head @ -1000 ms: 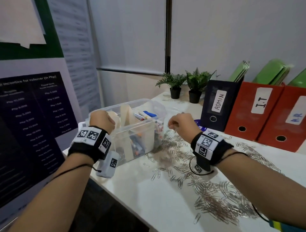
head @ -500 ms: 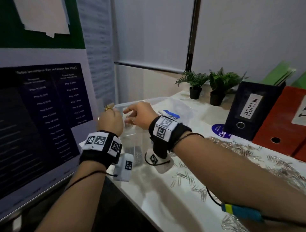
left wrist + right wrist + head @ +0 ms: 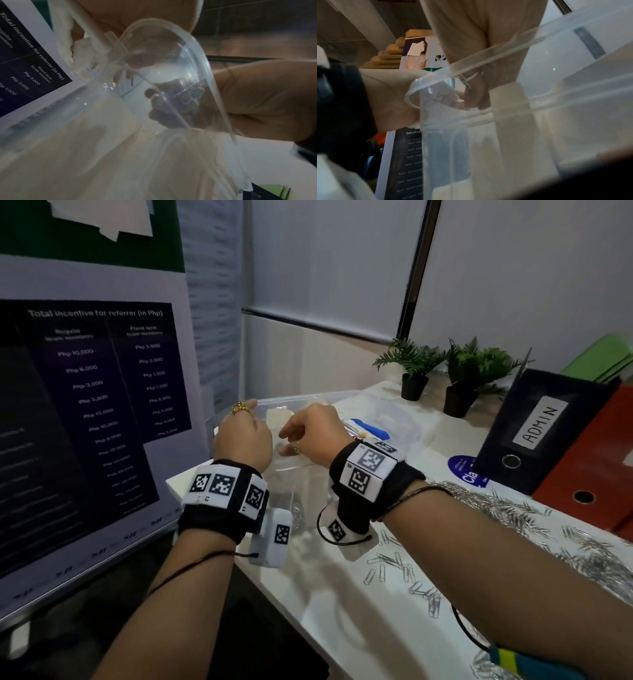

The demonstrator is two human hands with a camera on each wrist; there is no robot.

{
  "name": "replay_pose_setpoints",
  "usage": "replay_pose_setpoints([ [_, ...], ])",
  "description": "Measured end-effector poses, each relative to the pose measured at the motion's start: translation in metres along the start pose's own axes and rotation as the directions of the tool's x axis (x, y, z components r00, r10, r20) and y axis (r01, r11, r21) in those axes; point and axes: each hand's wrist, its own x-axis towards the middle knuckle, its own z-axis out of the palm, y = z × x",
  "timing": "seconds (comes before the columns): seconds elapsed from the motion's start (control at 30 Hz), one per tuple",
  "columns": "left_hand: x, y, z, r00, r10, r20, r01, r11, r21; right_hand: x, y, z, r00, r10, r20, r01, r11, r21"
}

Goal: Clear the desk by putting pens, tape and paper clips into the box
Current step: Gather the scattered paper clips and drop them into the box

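A clear plastic box (image 3: 407,426) stands at the left end of the white desk (image 3: 342,628), with pens (image 3: 368,429) lying inside. My left hand (image 3: 241,433) grips its near left corner, fingers curled over the rim (image 3: 197,60). My right hand (image 3: 310,429) hangs over the box opening beside the left one, fingers bent downward. It pinches a paper clip (image 3: 465,81), which also shows through the box wall as a clip (image 3: 190,97) between the fingertips. Many silver paper clips (image 3: 507,508) lie spread over the desk to the right, and several more clips (image 3: 400,566) lie under my right forearm.
Two small potted plants (image 3: 414,371) stand at the back of the desk. A black ADMIN binder (image 3: 544,426) and a red binder (image 3: 589,474) stand at the right. A large poster board (image 3: 96,405) stands just left of the box. The desk's front edge runs below my wrists.
My right hand left the clip pile on the desk and moved left to above the box. My left hand stayed on the box corner. The head view swung left.
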Motion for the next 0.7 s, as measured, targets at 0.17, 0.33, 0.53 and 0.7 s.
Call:
replay_pose_setpoints([
  [0.17, -0.002, 0.005, -0.002, 1.000, 0.012, 0.023, -0.011, 0.999, -0.047, -0.006, -0.004, -0.005, 1.000, -0.007, -0.004, 0.008, 0.997, 0.071],
  [0.33, -0.015, 0.022, -0.014, 0.972, 0.222, -0.075, -0.214, 0.972, 0.100, -0.024, 0.010, -0.011, 0.971, -0.055, -0.234, 0.105, 0.972, 0.208],
  [0.53, -0.065, 0.072, -0.006, 0.889, 0.455, 0.042, -0.457, 0.881, 0.126, -0.096, 0.093, -0.056, 0.931, -0.002, -0.364, -0.016, 0.999, -0.046],
  [0.7, -0.120, 0.081, 0.036, 0.686, 0.462, 0.562, -0.548, 0.836, -0.020, -0.181, 0.152, -0.075, 0.961, 0.270, 0.054, -0.235, 0.905, -0.356],
])
